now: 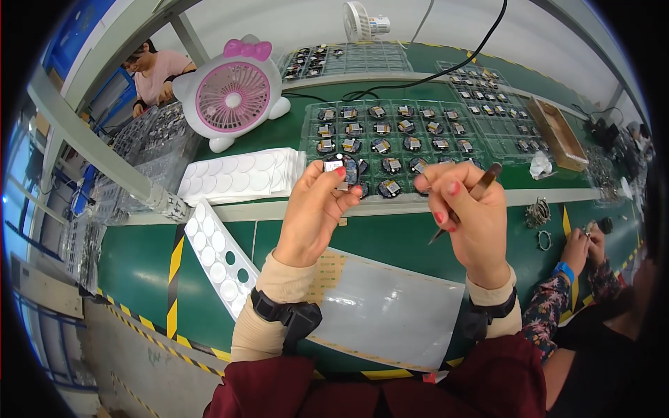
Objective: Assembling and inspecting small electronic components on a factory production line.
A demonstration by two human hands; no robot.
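Observation:
My left hand [311, 217] is closed around a small round electronic module [353, 169] with a pale rectangular part on it, held upright between thumb and fingers. My right hand [479, 226] holds dark tweezers [487, 180] slantwise across the fingers, tip pointing down and left. Its thumb and forefinger come close together at the left; whether something tiny is between them, I cannot tell. Just beyond both hands lies a clear plastic tray [315, 132] with rows of similar round modules [381, 145]. Below the left hand is a strip of round white stickers [217, 242], two of its circles vacant.
On the green bench [146, 261] lies a translucent sheet [397, 303] with yellow-printed edges. Sticker sheets [233, 175] are stacked beside a pink-and-white fan [233, 97]. A wooden box [557, 132] and metal rings [544, 240] stand right. A co-worker's hands [585, 244] work nearby.

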